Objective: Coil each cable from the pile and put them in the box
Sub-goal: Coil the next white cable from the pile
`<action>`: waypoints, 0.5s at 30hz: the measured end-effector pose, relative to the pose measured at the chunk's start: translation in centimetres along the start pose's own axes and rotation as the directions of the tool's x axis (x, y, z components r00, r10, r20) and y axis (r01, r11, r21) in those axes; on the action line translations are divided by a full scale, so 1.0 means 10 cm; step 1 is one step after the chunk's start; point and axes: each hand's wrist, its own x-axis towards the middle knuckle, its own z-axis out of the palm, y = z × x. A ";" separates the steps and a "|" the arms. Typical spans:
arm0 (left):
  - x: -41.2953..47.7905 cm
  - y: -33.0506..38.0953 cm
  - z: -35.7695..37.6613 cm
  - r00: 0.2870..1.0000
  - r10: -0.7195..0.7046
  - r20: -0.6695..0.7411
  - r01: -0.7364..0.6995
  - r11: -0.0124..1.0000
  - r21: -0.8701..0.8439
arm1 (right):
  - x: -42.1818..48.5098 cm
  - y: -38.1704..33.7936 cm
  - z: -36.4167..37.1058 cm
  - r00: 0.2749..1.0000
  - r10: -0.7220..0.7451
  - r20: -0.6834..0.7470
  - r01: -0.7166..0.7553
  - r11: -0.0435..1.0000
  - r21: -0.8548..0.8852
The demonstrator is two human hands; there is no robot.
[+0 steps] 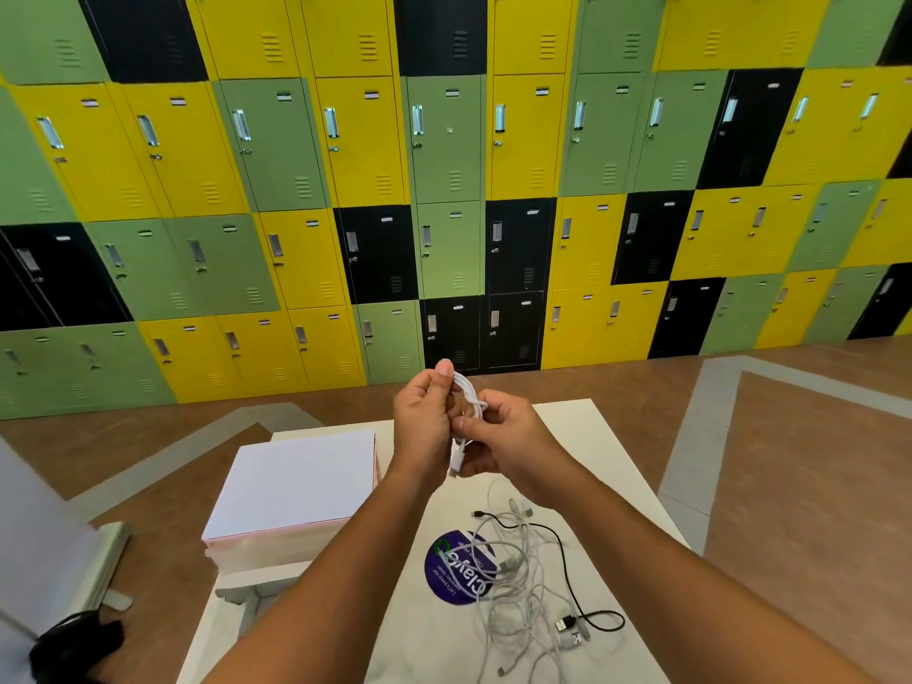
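1. While both hands were raised above the far half of the white table (607, 436), the left hand (424, 422) grasped a bundled white cable (468, 393), its thumb pointing to 12 o'clock and its fingers curled round the loops.
2. The right hand (511, 436), just at 3 o'clock of the left, held the same bundle lower down, pinching it between the thumb and curled fingers.
3. A white plug end (456, 461) of that cable hung out at 6 o'clock, below the two hands; the bundle was in the air, apart from the table top.
4. The pile of cables (518, 575) lay on the table at 5 o'clock from the hands, between the forearms, and was mostly white leads in a loose tangle.
5. One black cable (567, 580) wound through the pile toward its 4 o'clock edge.
6. A round purple sticker (444, 580) sat on the table at 9 o'clock of the pile, partly under white strands.
7. The box (296, 486), white with pinkish edges, stood at 8 o'clock from the hands at the table's left side, well apart from the pile; whether its flat white top was a lid could not be told.
8. Green, yellow and black lockers (444, 140) filled the wall at 12 o'clock.
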 end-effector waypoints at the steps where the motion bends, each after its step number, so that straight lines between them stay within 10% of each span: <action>1: 0.01 0.00 0.01 1.000 0.001 -0.016 -0.001 1.000 -0.017 | 0.00 -0.01 0.00 1.000 0.008 -0.006 -0.008 1.000 -0.003; 15: 0.04 0.01 -0.05 0.991 -0.127 -0.051 0.117 0.979 -0.165 | 0.16 -0.10 -0.12 0.986 -0.107 -0.128 0.056 0.936 -0.348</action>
